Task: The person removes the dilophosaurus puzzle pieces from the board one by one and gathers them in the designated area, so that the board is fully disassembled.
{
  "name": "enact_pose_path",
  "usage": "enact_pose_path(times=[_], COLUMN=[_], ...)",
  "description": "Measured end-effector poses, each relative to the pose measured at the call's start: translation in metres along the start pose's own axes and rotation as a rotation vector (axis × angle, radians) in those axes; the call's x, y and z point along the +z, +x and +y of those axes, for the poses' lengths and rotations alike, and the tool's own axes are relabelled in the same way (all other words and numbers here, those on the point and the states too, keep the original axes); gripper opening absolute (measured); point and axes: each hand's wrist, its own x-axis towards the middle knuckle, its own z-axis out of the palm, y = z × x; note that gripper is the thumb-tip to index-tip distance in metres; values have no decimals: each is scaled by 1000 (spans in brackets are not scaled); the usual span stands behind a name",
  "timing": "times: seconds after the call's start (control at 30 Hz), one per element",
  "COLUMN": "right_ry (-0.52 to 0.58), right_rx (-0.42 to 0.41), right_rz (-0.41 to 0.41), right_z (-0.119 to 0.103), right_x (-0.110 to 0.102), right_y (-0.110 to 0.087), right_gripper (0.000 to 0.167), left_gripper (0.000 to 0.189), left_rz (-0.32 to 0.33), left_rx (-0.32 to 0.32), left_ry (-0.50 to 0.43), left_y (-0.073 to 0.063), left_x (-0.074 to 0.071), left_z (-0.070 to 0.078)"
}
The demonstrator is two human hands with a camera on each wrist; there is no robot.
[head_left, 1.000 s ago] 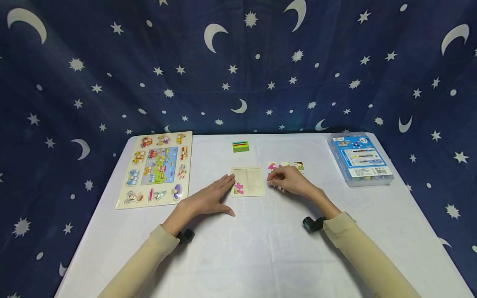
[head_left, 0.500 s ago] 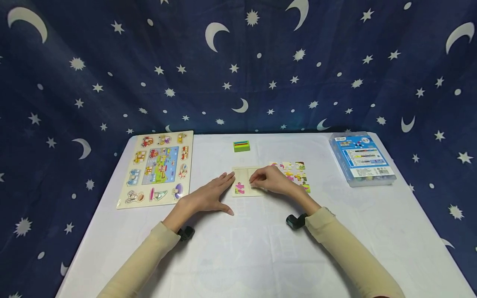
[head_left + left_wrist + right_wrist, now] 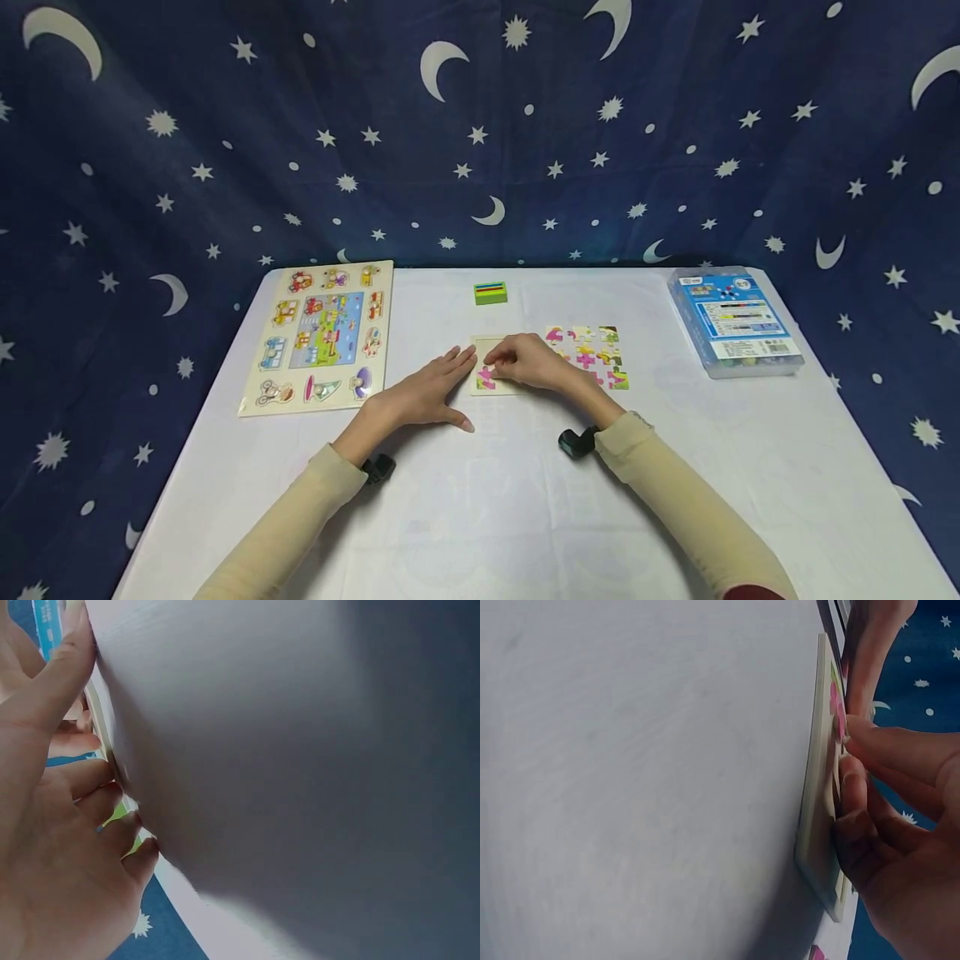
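A small wooden puzzle tray (image 3: 495,393) lies at the middle of the table, with a pink-and-green jigsaw piece (image 3: 483,384) in its near left corner. My left hand (image 3: 420,393) lies flat with straight fingers, their tips at the tray's left edge. Over the tray, my right hand (image 3: 531,363) pinches a small jigsaw piece between thumb and fingertips beside the corner piece; the fingers mostly hide it. In the right wrist view, pink pieces (image 3: 837,705) show by the fingertips. Several loose jigsaw pieces (image 3: 608,335) lie right of the tray, some partly behind the right hand.
A large peg puzzle board (image 3: 255,392) with vehicle pictures lies at the left. Behind the tray sits a small green block (image 3: 491,293) with coloured stripes. A clear plastic case (image 3: 738,321) with a blue label stands at the right, on the white-covered table (image 3: 480,500).
My right hand has moved left from the loose pieces to over the tray, reaching the corner piece with its pinched piece. The left hand has stayed at the tray's left edge.
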Motion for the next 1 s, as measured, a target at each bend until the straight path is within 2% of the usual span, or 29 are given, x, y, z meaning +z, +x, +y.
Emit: enact_pose_path(times=[0.2,0.37,0.53,0.8,1.0], right_ry=[-2,-5,42,112,141], right_rx=[57,62,59,99,92], right_rz=[-16,-12,1,15,38], right_z=[-4,-5,-4,-4,-1], right_x=[1,1,1,2,0], right_y=[0,1,2,0,-5], right_gripper=[18,18,16,14,16], left_gripper=[116,116,115,115,116], left_rz=[-1,-1,3,1,-4], left_rx=[7,-1,5,15,3], left_ry=[13,14,7,5,3], left_y=[2,2,2,5,5], left_x=[1,1,0,3,3], left_z=[0,1,2,1,2])
